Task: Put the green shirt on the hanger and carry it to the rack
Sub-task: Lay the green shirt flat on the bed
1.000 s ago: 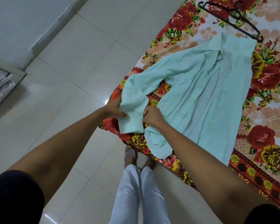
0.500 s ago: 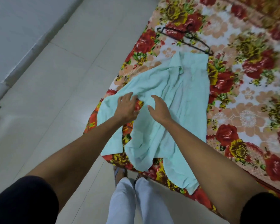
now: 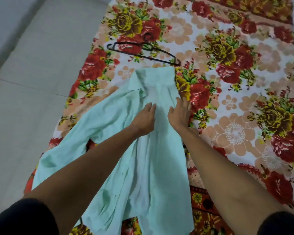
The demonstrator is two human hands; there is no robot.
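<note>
Smoothing the pale green cotton shirt (image 3: 148, 150) flat on the floral bedsheet (image 3: 236, 116); our left hand (image 3: 143, 120) and right hand (image 3: 180, 114) fingers spread, gripping nothing. Open the collar before reaching the black wire hanger (image 3: 143, 54) just beyond.

One view only, from up on the head, looking forward and down. Close above both arms, over the flowered blanket (image 3: 236, 102), with grey floor (image 3: 32, 68) at left.
</note>
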